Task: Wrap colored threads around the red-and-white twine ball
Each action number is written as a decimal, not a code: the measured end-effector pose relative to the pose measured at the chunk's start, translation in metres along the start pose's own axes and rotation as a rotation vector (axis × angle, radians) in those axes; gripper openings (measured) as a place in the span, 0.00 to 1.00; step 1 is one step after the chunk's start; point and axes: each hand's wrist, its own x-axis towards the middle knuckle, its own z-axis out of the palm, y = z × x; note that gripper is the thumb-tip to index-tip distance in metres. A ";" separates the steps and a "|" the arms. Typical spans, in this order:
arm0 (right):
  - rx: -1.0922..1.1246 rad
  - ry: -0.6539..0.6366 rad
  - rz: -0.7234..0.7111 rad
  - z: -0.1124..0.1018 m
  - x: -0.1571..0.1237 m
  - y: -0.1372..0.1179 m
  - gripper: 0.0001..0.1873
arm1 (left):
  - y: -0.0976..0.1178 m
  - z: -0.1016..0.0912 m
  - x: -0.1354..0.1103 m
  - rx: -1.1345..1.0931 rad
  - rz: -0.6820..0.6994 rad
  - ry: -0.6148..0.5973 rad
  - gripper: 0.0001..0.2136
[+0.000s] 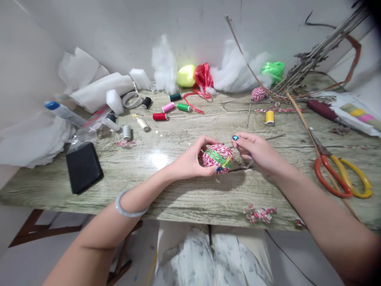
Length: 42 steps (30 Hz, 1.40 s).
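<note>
My left hand (198,159) is curled around an egg-shaped ball of red-and-white twine (212,155), thumb at the near side and fingers at the far side. Green strands cross the ball's surface, and a short yellow strip shows near its right end. Just right of the ball, my right hand (256,153) is closed in a pinch, thumb and forefinger together. Whatever lies in that pinch is too small or hidden to name. Thin dark twigs (238,169) lie on the table beneath and between the hands.
Orange-and-yellow scissors (342,174) lie at the right, near a yellow thread spool (269,118). Several spools, including a red one (160,116), lie left of centre. A black box (84,167) sits at the left. White stuffing (238,71) and dry branches (321,51) are at the back.
</note>
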 end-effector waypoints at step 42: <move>-0.901 -0.122 -0.725 0.024 -0.014 0.010 0.10 | -0.011 0.006 0.012 -0.444 -0.227 0.386 0.26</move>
